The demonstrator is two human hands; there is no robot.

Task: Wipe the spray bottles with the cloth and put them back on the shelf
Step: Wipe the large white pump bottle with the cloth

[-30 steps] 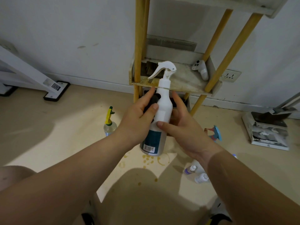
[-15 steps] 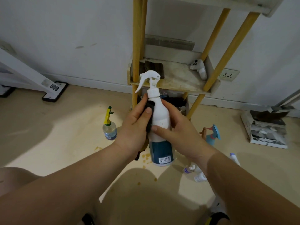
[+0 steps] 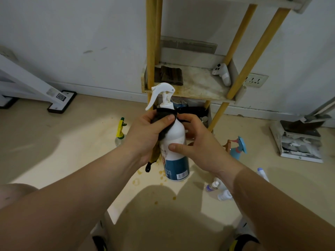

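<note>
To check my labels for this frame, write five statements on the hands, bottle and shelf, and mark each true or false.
1. The left hand presses the cloth on the bottle near its neck. True.
2. The right hand is empty. False: it grips the bottle's body.
3. The bottle stands on the shelf. False: both hands hold it in front of the shelf.
4. A white controller lies on the shelf. True.
5. The blue sprayer is on the shelf. False: it is on the floor.
</note>
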